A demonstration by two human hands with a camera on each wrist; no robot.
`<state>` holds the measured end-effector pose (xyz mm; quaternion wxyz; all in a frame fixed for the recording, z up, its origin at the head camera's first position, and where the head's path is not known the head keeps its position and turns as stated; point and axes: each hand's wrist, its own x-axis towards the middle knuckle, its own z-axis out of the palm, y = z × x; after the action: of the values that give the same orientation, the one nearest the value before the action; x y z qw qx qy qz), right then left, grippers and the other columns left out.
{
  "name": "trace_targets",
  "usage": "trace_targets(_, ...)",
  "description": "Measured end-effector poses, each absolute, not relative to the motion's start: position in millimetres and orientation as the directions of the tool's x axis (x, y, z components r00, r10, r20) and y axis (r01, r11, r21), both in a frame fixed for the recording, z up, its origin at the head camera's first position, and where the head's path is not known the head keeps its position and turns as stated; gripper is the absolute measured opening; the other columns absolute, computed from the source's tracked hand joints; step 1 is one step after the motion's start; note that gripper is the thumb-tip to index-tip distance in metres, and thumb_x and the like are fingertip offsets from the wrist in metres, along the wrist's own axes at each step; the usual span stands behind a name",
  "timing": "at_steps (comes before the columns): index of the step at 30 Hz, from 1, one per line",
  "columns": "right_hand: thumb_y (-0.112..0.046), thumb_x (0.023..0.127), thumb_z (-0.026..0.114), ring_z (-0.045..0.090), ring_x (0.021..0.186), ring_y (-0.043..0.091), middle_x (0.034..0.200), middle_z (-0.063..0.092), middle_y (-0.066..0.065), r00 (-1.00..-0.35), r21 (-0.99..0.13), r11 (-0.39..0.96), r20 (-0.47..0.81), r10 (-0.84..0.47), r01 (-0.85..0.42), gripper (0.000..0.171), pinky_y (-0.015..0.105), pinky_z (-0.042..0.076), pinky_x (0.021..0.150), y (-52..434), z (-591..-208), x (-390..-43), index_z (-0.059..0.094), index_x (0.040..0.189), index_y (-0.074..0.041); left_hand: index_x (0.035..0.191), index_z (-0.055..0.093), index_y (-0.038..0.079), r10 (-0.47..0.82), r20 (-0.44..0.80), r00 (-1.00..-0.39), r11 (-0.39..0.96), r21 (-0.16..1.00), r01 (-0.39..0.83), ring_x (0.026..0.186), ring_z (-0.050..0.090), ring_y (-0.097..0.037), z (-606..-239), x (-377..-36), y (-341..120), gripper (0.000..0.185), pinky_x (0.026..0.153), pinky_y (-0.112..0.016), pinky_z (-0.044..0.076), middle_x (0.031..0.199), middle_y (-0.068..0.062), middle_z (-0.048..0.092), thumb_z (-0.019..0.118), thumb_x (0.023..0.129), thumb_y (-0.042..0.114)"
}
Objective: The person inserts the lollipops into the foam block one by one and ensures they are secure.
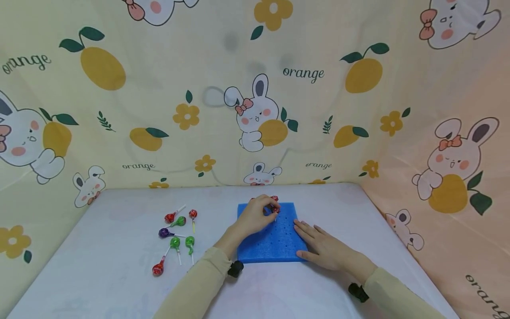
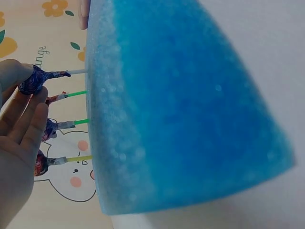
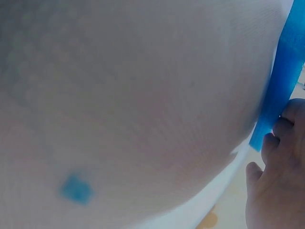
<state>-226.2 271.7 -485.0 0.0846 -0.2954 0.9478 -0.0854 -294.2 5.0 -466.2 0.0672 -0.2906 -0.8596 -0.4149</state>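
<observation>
A blue foam block point(image 1: 271, 243) with small holes lies on the table. My left hand point(image 1: 255, 217) is above its far part, and its thumb and fingers pinch the wrapped head of a dark purple lollipop point(image 2: 33, 82). The white stick of that lollipop meets the foam's top face. Beside it in the left wrist view, a red lollipop point(image 2: 55, 98), a purple-pink lollipop point(image 2: 51, 130) and a red-orange lollipop point(image 2: 42, 163) stand with their sticks in the foam. My right hand point(image 1: 326, 248) rests with extended fingers against the block's right edge.
Several loose lollipops lie left of the block, among them a red lollipop point(image 1: 158, 268), a purple lollipop point(image 1: 164, 233) and a green lollipop point(image 1: 175, 242). A white cloth covers the table point(image 1: 119, 230). A printed curtain point(image 1: 191, 146) stands behind it.
</observation>
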Motion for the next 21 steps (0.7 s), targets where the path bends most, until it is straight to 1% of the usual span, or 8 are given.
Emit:
trace_targets(2, -0.067, 0.103, 0.043, 0.021, 0.158, 0.034, 0.173, 0.018, 0.009, -0.811, -0.211, 0.811, -0.109, -0.575, -0.546, 0.087, 0.060, 0.021, 0.124, 271.7, -484.3, -226.0, 0.025, 0.165, -0.008, 0.114, 0.074, 0.013, 0.443, 0.358, -0.822, 0.480, 0.680, 0.555, 0.102, 0.068, -0.024, -466.0, -294.4, 4.6, 0.018, 0.082, -0.026, 0.055, 0.111, -0.002, 0.069, 0.076, 0.096, 0.012)
trace_targets(9, -0.067, 0.103, 0.042, 0.021, 0.158, 0.033, 0.173, 0.018, 0.009, -0.809, -0.205, 0.808, -0.100, -0.579, -0.553, 0.087, 0.059, 0.022, 0.124, 272.9, -484.4, -226.2, 0.025, 0.165, -0.008, 0.117, 0.074, 0.006, 0.453, 0.365, -0.814, 0.446, 0.698, 0.561, 0.103, 0.069, -0.026, -465.9, -294.6, 4.9, 0.021, 0.086, -0.037, 0.059, 0.112, -0.005, 0.068, 0.075, 0.096, 0.011)
trace_targets(14, -0.066, 0.104, 0.043, 0.022, 0.157, 0.034, 0.173, 0.018, 0.009, -0.808, -0.212, 0.804, -0.093, -0.582, -0.555, 0.087, 0.060, 0.022, 0.124, 273.3, -485.2, -226.1, 0.026, 0.165, -0.007, 0.119, 0.072, 0.004, 0.467, 0.373, -0.801, 0.430, 0.696, 0.575, 0.104, 0.068, -0.026, -467.3, -295.6, 5.5, 0.022, 0.087, -0.037, 0.059, 0.113, -0.006, 0.067, 0.073, 0.097, 0.008)
trace_targets(21, -0.066, 0.104, 0.043, 0.022, 0.157, 0.035, 0.173, 0.018, 0.010, -0.807, -0.223, 0.804, -0.100, -0.581, -0.551, 0.087, 0.060, 0.022, 0.124, 272.2, -483.3, -224.1, 0.026, 0.164, -0.007, 0.120, 0.072, 0.007, 0.485, 0.355, -0.799, 0.468, 0.667, 0.580, 0.107, 0.067, -0.023, -465.1, -293.1, 5.1, 0.021, 0.089, -0.030, 0.056, 0.115, -0.004, 0.065, 0.072, 0.099, 0.011)
